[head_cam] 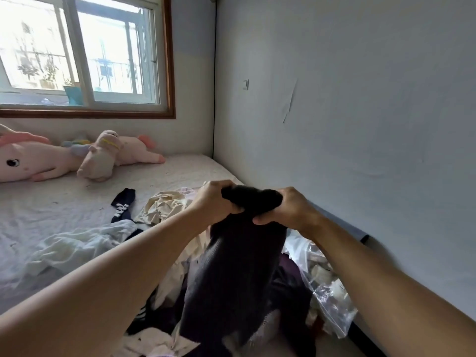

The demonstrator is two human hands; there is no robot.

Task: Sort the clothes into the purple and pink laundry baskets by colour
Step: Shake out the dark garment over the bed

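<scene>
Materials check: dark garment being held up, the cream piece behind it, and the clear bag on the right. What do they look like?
Dark garment, gripped by the left hand and right hand: looks like a ribbed knit, matte, with fine rows in its surface.
Cream piece: probably thin woven cotton, matte, sharply creased.
Clear bag: thin plastic film, glossy, see-through, crinkled highlights.

Single head-worn wide-angle view, looking forward and slightly down across a bed toward the corner where the window wall meets the grey side wall; straight lines bow near the edges. Camera sits close above both forearms, which reach in from the bottom corners, with the left hand and right hand meeting near frame centre. No second view, so no shared part of the scene
</scene>
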